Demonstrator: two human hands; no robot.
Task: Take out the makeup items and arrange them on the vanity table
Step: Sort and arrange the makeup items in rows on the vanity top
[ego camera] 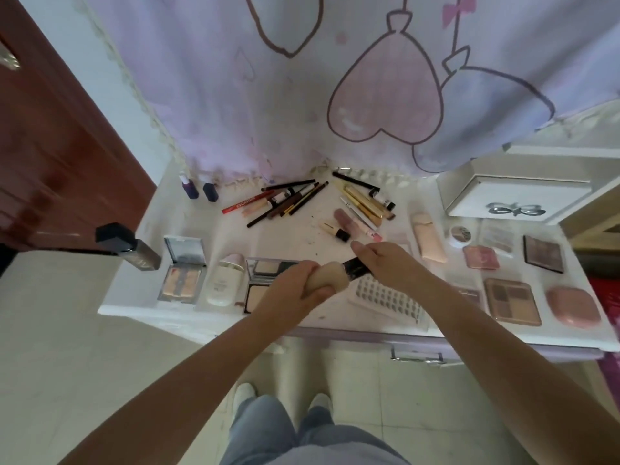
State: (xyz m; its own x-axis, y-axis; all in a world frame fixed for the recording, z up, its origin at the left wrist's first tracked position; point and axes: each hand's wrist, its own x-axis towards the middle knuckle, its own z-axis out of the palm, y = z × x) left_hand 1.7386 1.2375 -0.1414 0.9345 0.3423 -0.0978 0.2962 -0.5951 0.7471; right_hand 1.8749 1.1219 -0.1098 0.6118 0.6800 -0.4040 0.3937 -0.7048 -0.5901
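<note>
At the left of the frame a dark-capped bottle (129, 247) lay off the corner of the vanity table (302, 236), beside an open compact (183, 268). Near the centre, the left hand (298, 285) curled round the pale bristles of a makeup brush (330, 276), while the right hand (382, 263) gripped its dark handle. Pencils (285, 199) lay above; eyeshadow palettes (511, 302) lay to the right.
</note>
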